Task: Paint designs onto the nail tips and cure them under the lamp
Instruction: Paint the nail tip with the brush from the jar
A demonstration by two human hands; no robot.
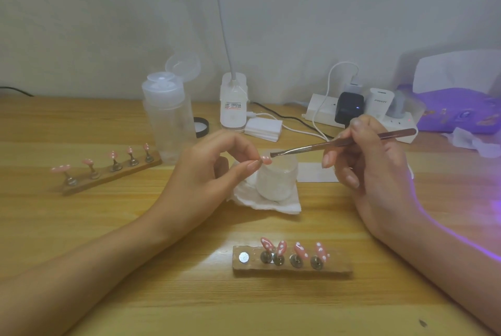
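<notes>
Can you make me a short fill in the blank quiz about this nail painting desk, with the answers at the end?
1. The left hand pinches a single pink ____ between thumb and finger.
2. The right hand holds a thin ____ whose tip meets that piece.
3. The near holder carries ____ dotted tips and one empty spot.
4. The far holder on the left carries ____ tips.

Answers: nail tip; brush; four; five

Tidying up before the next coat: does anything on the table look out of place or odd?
Mostly tidy. The near holder has one bare slot at its left end; its nail tip is in the left hand, under the brush held by the right hand. The bottle stands with its cap flipped open.
</notes>
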